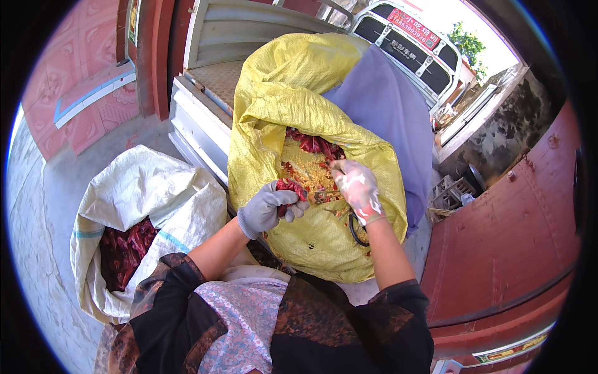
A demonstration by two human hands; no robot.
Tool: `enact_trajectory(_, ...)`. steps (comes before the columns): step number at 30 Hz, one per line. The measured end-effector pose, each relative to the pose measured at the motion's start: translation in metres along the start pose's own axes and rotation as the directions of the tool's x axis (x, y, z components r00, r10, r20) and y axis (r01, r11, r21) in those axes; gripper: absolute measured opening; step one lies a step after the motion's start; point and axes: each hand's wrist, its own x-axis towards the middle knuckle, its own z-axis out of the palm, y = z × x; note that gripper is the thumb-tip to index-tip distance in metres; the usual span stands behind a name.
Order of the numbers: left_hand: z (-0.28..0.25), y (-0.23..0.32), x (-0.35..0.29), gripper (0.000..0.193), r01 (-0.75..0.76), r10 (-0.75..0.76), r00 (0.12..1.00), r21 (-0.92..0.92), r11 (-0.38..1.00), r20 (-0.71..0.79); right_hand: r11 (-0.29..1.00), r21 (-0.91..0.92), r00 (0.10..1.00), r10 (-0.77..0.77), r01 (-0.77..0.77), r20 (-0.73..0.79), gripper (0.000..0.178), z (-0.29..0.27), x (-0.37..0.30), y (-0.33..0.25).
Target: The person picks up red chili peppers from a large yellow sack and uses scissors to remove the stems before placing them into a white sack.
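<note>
My left hand, in a grey glove, is closed around a bunch of dried red chillies. To its right, my right hand, in a thin glove with white and pink patches, has its fingers drawn together at the tips; what they pinch is too small to make out. Both hands are over an open yellow woven sack. Inside its folded mouth lie more red chillies and a spread of pale yellow seeds mixed with red bits. A black curved loop lies by my right wrist, partly hidden.
A white woven sack of dark red chillies stands on the floor at my left. Behind the yellow sack is a vehicle's metal cargo bed, with purple cloth draped at right. A red metal door stands at far right.
</note>
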Motion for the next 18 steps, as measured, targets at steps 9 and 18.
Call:
enact_trajectory(9,-0.002,0.005,0.000,0.013,0.058,-0.061,0.996,-0.047,0.997,-0.061,0.929,-0.361,0.992,0.110,-0.078,0.067,0.034,0.138,0.110,0.057)
enact_trajectory(18,-0.008,0.008,0.006,0.012,0.016,-0.014,0.998,0.045,0.999,-0.062,0.995,-0.019,0.958,0.098,-0.096,0.269,0.034,-0.009,0.044,0.028)
